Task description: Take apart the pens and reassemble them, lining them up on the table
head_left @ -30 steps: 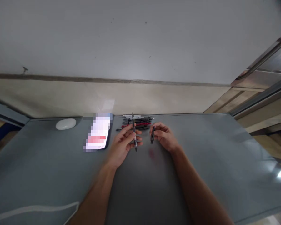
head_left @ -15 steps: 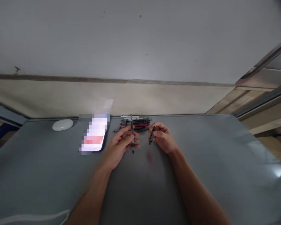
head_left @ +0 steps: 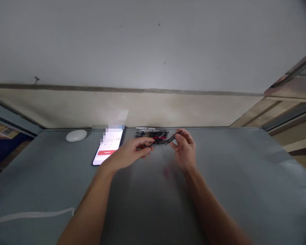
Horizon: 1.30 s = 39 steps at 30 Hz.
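Note:
Pinched in my left hand is a slim dark pen, slanting up to the right; my fingers cover part of it. My right hand grips a short dark pen part between thumb and fingers, its thin end pointing down and left. The two pieces are close together but apart. Just behind them several pens lie side by side near the wall, in white, black and red. My left hand partly hides the nearest ones.
A phone with a lit screen lies left of the pens. Farther left is a white oval object. A white strip runs across the grey table at front left. The wall rises behind the table's back edge.
My left hand has tipped its pen from upright to slanted, towards the pile. My right hand has turned the dark part to a flatter slant. The view has shifted slightly left.

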Tool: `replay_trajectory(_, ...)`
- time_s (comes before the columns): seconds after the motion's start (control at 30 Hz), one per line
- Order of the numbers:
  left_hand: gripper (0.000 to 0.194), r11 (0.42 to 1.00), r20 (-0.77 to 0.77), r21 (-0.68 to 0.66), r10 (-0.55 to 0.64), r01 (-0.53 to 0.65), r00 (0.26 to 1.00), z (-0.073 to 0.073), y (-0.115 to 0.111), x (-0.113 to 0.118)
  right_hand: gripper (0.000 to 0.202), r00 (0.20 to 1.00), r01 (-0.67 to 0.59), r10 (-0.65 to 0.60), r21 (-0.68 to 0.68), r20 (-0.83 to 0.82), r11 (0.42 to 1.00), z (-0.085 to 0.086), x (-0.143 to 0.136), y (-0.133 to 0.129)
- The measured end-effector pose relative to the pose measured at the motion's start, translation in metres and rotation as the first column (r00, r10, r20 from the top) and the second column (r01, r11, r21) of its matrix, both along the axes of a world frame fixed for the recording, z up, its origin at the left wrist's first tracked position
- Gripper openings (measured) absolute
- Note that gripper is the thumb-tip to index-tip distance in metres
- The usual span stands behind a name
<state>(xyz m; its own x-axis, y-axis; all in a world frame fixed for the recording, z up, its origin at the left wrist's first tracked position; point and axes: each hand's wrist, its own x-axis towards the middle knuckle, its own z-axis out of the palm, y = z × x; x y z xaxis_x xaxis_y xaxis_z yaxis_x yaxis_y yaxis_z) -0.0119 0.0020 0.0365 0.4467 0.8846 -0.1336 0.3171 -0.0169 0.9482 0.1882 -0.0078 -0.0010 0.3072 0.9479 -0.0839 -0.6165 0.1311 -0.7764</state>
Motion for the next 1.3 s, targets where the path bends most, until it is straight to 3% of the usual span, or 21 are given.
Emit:
replay_trajectory(0.17, 0.034, 0.998, -0.077, 0.008, -0.059, 0.060, 0.995, -0.001, 0.009, -0.012, 0.028, 0.990, 0.139, -0.139, -0.019, 0.010, 0.990, 0.005, -0.002, 0.001)
replay_trajectory(0.37, 0.031, 0.992, -0.135, 0.003, -0.126, 0.127, 0.983, 0.000, 0.010, -0.013, 0.025, 0.984, 0.174, -0.174, 0.004, 0.049, 0.985, 0.000, 0.000, 0.002)
replay_trajectory(0.73, 0.029, 0.983, -0.136, 0.000, -0.180, 0.181, 0.974, 0.003, 0.009, -0.008, 0.023, 0.985, 0.143, -0.146, 0.032, 0.091, 0.989, 0.000, -0.002, 0.001)
replay_trajectory(0.9, 0.028, 0.989, -0.073, 0.012, -0.145, 0.146, 0.987, 0.006, 0.007, -0.004, 0.025, 0.986, 0.130, -0.131, 0.016, 0.101, 0.991, 0.000, -0.004, 0.000)
replay_trajectory(1.1, 0.029, 0.992, -0.042, 0.012, -0.128, 0.129, 0.991, 0.003, 0.008, 0.002, 0.020, 0.987, 0.010, -0.011, 0.010, 0.158, 1.000, -0.003, -0.010, -0.002)
replay_trajectory(1.3, 0.026, 0.980, -0.113, 0.059, -0.183, 0.190, 0.977, -0.001, 0.010, 0.001, 0.019, 0.988, -0.053, 0.054, -0.009, 0.147, 0.999, -0.001, -0.018, 0.000)
